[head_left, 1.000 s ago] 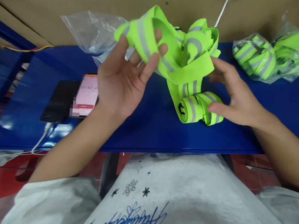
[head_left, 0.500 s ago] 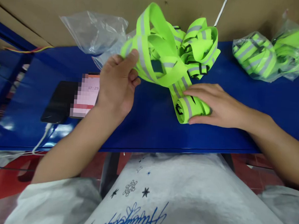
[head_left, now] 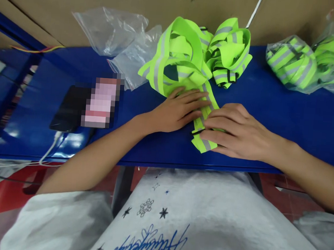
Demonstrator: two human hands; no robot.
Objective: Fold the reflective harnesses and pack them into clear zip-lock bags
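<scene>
1. By the blue table [head_left: 159, 151], green straps [head_left: 180, 49] are carried in the middle.
2. At right, filled bags [head_left: 295, 67] are placed.
3. At left, a black device [head_left: 70, 110], a phone [head_left: 102, 101] and clear bags [head_left: 132, 67] are laid.

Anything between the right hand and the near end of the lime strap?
Nothing visible: the right hand rests on the near end of the strap. The left hand lies on the strap farther up, close but not between.

The reflective strap [head_left: 181, 50] looks like matt woven fabric with smooth grey bands. Glossy, smooth painted metal seems to form the blue tabletop [head_left: 261, 91]. The clear bag [head_left: 113, 31] is shiny, crinkled plastic.
</scene>
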